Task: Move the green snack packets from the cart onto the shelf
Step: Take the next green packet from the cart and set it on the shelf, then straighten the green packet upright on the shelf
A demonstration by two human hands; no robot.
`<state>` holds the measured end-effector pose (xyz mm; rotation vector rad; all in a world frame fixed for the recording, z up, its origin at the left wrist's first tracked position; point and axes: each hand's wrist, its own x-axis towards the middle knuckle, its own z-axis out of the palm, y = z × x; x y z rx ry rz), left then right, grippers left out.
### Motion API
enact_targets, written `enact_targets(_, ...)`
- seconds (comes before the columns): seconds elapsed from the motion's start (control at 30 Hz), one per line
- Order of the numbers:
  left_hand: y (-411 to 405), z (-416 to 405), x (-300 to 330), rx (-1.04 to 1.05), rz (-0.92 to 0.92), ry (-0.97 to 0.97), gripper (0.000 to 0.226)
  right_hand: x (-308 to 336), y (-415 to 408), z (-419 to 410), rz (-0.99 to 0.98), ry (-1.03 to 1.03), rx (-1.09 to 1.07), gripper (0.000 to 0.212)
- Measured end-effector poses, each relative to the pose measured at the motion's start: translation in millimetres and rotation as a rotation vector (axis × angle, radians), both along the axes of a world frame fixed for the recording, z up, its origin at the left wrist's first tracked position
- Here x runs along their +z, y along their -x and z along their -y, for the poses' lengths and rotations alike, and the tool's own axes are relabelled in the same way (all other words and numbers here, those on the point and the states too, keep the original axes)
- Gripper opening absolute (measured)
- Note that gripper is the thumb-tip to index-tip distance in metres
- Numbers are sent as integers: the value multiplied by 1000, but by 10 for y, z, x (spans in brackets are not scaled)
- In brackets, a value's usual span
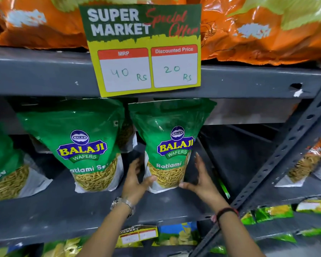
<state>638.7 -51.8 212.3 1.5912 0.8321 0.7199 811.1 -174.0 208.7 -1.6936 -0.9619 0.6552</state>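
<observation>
A green snack packet [168,143] stands upright on the grey middle shelf [63,206], right of centre. My left hand [135,180] is at its lower left edge, thumb on the front and fingers behind the edge. On the packet's right, my right hand [200,180] has its fingers spread, a dark gap to the packet's side, and its thumb tip at the bottom corner. A second green packet [85,145] stands just to the left, and a third [2,164] is cut off by the left border. The cart is out of view.
A yellow and green price card [146,51] hangs from the upper shelf beam, over orange bags [267,30]. A slotted grey upright [278,164] slants down the right side, with dark shelf space [235,156] between it and the held packet. Yellow-green packets [274,213] fill the lower shelf.
</observation>
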Motion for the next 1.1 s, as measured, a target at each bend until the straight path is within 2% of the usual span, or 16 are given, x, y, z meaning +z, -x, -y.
enact_targets(0.1, 4, 55, -119, -60, -27, -8, 71, 3, 15, -77, 11, 42, 93, 108)
enact_targets(0.27, -35, 2, -143, -80, -80, -33, 84, -61, 124, -119, 60, 32, -94, 93)
enact_targets(0.4, -96, 54, -128, -92, -86, -45, 92, -77, 127, -48, 75, 2, -116, 90)
enact_targets(0.6, -308, 264, -177, -120, -24, -42, 82, -98, -11, 171, 23, 10, -140, 98)
enact_targets(0.73, -370, 341, -176, -151, -40, -110, 90, -80, -22, 225, 50, -5, -148, 100)
enact_targets(0.83, -261, 371, -204, -89, -59, -214, 86, -140, 201, 249, 16, -64, -426, 95)
enact_targets(0.9, -48, 353, -250, 40, -23, -312, 66, -209, 512, 253, -85, -171, -622, 68)
enact_targets(0.93, 115, 324, -281, 113, -7, -338, 53, -232, 715, 230, -125, -211, -624, 56)
enact_targets(1.0, 510, 227, -303, 236, 0, -344, 44, -291, 1113, 104, -185, -213, -490, 50)
enact_targets(1.07, 908, 86, -299, 351, -24, -333, 36, -317, 1391, -93, -111, -181, -280, 47)
enact_targets(1.1, 1101, -20, -289, 420, -45, -308, 47, -284, 1485, -229, -52, -164, -191, 45)
